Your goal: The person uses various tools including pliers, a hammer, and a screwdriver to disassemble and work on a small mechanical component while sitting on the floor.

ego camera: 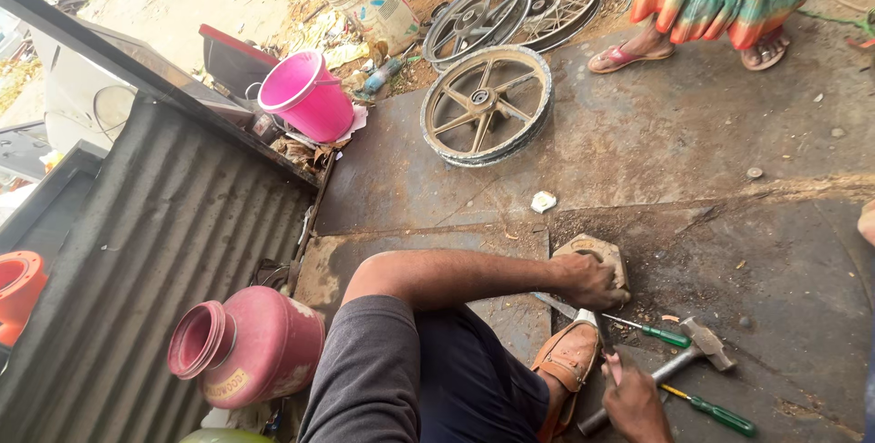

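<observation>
1. Metal part (pixel 602 250) lies on the floor (pixel 693 133), gripped by the left hand (pixel 588 281).
2. Right hand (pixel 635 402), at 6 o'clock from it, closes around a hammer (pixel 679 365).
3. Screwdrivers (pixel 665 335) flank the hammer.
4. Wheel (pixel 486 106) lies at 11 o'clock.

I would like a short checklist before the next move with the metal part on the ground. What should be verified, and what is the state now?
1. Left hand presses the metal part on the floor: ok.
2. Right hand grips a thin tool: ok; its kind: cannot tell.
3. Hammer within reach, lying beside the right hand: ok.
4. Two green-handled screwdrivers lying close by: ok.
5. Sandalled foot close to the part: not ok.
6. Bystander's feet apart from the part, beyond the wheel: ok.
</observation>
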